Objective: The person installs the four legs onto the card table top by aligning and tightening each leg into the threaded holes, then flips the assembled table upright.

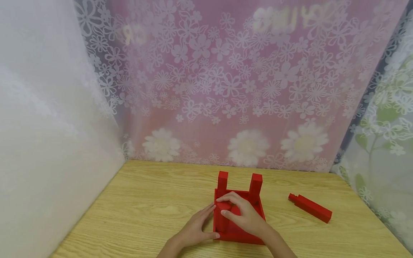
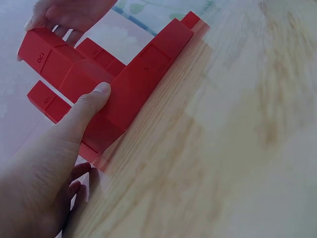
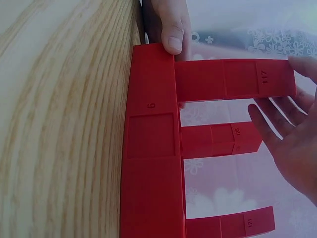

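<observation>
A red square frame [image 1: 242, 238] with raised edges lies on the table, looking like a small upturned stool. Three red block legs stand up from it: a far left leg [image 1: 222, 181], a far right leg [image 1: 256, 184] and a near left leg [image 3: 237, 79]. My right hand [image 1: 246, 215] holds the top end of the near left leg between thumb and fingers. Around the frame's near left corner, my left hand [image 1: 193, 229] grips with the thumb on the near side and the fingers along the left side. Part of the frame's inside is hidden by the right hand.
To the right, a loose red leg [image 1: 311, 208] with a notched end lies on the wooden table [image 1: 138, 208]. A pink flowered curtain [image 1: 200, 89] hangs behind the table's far edge. Pale sheets [image 1: 55, 118] close off both sides.
</observation>
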Action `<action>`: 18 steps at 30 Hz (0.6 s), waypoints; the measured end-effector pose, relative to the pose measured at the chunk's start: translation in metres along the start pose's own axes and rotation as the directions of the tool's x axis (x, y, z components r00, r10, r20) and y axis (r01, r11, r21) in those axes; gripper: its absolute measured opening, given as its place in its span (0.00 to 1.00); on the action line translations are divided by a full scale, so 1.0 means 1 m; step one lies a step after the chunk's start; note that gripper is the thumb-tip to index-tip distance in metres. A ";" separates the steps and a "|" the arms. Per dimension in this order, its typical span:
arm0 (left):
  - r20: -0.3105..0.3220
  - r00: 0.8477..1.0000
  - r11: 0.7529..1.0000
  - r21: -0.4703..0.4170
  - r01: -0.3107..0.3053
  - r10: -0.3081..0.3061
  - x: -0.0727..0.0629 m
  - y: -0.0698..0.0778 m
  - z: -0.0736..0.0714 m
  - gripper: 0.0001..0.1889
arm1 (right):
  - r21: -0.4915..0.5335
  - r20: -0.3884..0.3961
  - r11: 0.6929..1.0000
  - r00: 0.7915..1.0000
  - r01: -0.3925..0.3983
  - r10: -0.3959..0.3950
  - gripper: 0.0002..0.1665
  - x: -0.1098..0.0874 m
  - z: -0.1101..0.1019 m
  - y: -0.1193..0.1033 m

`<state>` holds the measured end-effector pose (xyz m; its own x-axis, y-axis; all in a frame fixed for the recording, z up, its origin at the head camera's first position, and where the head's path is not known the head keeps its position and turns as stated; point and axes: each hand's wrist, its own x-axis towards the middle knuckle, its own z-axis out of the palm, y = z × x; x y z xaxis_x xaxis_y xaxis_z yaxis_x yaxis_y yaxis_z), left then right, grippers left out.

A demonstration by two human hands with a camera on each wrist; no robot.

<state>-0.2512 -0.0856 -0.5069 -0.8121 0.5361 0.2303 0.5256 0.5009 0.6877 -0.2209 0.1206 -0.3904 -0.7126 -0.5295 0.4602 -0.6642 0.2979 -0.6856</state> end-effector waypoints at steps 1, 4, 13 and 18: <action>0.001 1.000 1.000 0.002 0.002 -0.002 0.000 0.000 0.000 0.46 | -0.006 -0.006 1.000 1.000 -0.018 0.018 0.15 0.000 0.000 0.000; 0.002 1.000 1.000 0.003 0.003 -0.003 0.000 0.000 0.000 0.45 | -0.025 -0.021 0.997 0.997 -0.068 0.068 0.15 -0.001 0.003 0.011; -0.016 0.999 0.999 0.021 -0.034 0.034 0.000 -0.002 0.001 0.45 | -0.073 -0.113 0.985 0.982 -0.157 0.149 0.17 -0.002 0.011 0.020; -0.030 0.998 0.997 0.039 -0.061 0.062 0.000 -0.001 0.001 0.45 | -0.129 -0.198 0.971 0.964 -0.203 0.176 0.17 -0.001 0.016 0.017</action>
<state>-0.2518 -0.0857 -0.5082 -0.7850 0.5457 0.2931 0.5838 0.4936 0.6446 -0.2283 0.1134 -0.4117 -0.8485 -0.3012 0.4351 -0.5291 0.4988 -0.6865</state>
